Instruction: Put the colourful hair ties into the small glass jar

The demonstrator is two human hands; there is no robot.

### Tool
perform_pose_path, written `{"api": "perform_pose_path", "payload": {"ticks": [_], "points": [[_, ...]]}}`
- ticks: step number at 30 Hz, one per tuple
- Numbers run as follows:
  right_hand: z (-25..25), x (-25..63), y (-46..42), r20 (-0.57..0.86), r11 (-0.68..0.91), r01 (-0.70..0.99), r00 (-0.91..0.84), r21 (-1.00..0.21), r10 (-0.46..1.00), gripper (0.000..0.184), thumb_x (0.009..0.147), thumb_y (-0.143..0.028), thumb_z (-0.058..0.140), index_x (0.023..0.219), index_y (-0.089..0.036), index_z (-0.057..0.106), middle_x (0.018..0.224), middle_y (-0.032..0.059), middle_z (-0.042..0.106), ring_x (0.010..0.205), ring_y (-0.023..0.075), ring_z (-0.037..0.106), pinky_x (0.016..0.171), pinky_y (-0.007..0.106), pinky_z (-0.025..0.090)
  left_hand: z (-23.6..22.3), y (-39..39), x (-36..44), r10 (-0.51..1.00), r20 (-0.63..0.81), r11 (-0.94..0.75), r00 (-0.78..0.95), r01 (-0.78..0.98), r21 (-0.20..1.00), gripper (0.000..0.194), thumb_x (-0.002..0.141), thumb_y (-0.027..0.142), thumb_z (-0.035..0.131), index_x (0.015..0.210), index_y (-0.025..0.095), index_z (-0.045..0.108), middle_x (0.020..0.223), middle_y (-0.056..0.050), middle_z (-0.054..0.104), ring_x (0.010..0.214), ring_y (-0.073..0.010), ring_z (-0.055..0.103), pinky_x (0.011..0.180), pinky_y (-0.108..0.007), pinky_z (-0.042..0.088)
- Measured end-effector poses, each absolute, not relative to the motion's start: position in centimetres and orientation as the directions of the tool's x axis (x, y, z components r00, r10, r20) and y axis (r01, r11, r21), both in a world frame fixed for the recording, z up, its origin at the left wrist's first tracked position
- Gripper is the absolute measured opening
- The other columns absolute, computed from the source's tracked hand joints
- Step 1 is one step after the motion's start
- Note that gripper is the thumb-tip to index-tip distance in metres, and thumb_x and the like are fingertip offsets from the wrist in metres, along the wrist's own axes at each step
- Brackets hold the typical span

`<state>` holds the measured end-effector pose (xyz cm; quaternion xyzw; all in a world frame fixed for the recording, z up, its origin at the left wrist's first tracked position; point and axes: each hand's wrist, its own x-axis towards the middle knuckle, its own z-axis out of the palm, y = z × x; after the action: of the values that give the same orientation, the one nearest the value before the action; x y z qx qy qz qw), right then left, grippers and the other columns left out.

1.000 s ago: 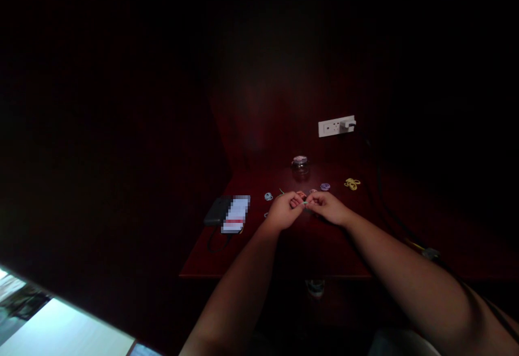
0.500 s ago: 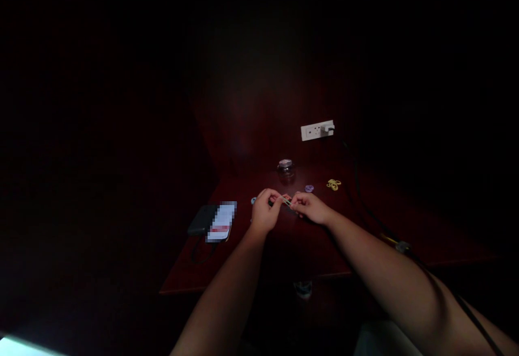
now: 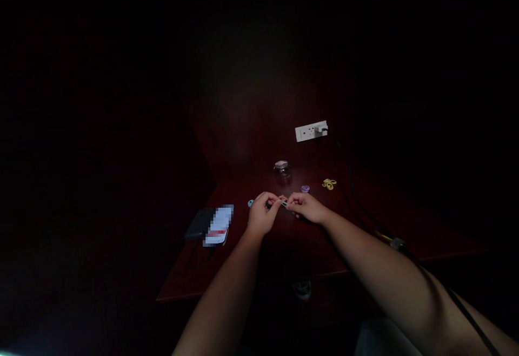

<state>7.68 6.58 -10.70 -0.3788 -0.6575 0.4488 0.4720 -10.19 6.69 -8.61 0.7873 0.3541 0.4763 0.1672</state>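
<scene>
A thin pale green hair tie (image 3: 283, 202) is drawn out between my two hands over the table. My left hand (image 3: 263, 213) pinches its left end, fingers closed. At the other end, the thumb and fingers of my right hand (image 3: 304, 206) are pressed together on it. Orange-pink hair ties (image 3: 283, 198) show just behind the fingers, partly hidden. A blue hair tie (image 3: 250, 203) lies beside my left hand, mostly covered by it. Beyond my right hand are purple hair ties (image 3: 305, 189) and a small heap of yellow hair ties (image 3: 329, 184).
A clear lidded jar (image 3: 282, 169) stands at the back of the dark red table (image 3: 308, 253). To the left lie a phone (image 3: 219, 226) and a black flat case (image 3: 199, 223). A wall socket (image 3: 311, 131) holds a plug; a dark cable (image 3: 367, 215) runs down the right side.
The view has shifted slightly, moving everything a little to the left. Both hands keep their pinch on the green hair tie, and the stretch between them looks slightly shorter.
</scene>
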Motion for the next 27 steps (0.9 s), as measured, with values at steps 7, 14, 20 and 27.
{"api": "perform_pose_path", "payload": {"ticks": [7, 14, 20, 27], "points": [[-11.4, 7.8, 7.2, 0.297, 0.334, 0.114, -0.256, -0.936, 0.920, 0.034, 0.064, -0.046, 0.070, 0.068, -0.015, 0.057, 0.054, -0.0052, 0.048, 0.045, 0.0061, 0.041, 0.042, 0.020, 0.036, -9.5, 7.1, -9.9, 0.757, 0.473, -0.637, 0.450, 0.352, 0.685, 0.009, 0.077, 0.023, 0.060, 0.077, 0.015, 0.062, 0.071, 0.000, 0.058, 0.066, -0.0107, 0.051, 0.063, -0.021, 0.040], [-11.5, 7.9, 7.3, 0.282, 0.324, 0.137, -0.259, -0.936, 0.924, 0.034, 0.065, -0.047, 0.069, 0.068, -0.016, 0.057, 0.052, -0.0057, 0.047, 0.044, 0.0064, 0.042, 0.042, 0.020, 0.037, -9.6, 7.2, -10.0, 0.773, 0.432, -0.613, 0.464, 0.373, 0.696, 0.009, 0.077, 0.023, 0.059, 0.079, 0.014, 0.062, 0.071, 0.000, 0.058, 0.066, -0.0104, 0.051, 0.063, -0.021, 0.041], [-11.4, 7.9, 7.2, 0.286, 0.329, 0.146, -0.257, -0.933, 0.923, 0.035, 0.064, -0.048, 0.070, 0.068, -0.015, 0.056, 0.052, -0.0059, 0.047, 0.043, 0.0062, 0.042, 0.042, 0.020, 0.035, -9.6, 7.4, -10.1, 0.761, 0.489, -0.640, 0.427, 0.367, 0.676, 0.009, 0.078, 0.023, 0.059, 0.080, 0.015, 0.062, 0.075, -0.001, 0.060, 0.070, -0.0107, 0.053, 0.067, -0.022, 0.043], [-11.5, 7.9, 7.2, 0.271, 0.314, 0.159, -0.245, -0.936, 0.931, 0.037, 0.063, -0.050, 0.070, 0.065, -0.016, 0.055, 0.048, -0.0064, 0.045, 0.042, 0.0063, 0.041, 0.042, 0.020, 0.035, -9.5, 7.3, -10.0, 0.760, 0.459, -0.638, 0.460, 0.390, 0.664, 0.008, 0.077, 0.022, 0.058, 0.079, 0.015, 0.062, 0.073, 0.000, 0.060, 0.068, -0.0110, 0.053, 0.066, -0.022, 0.042]]}}
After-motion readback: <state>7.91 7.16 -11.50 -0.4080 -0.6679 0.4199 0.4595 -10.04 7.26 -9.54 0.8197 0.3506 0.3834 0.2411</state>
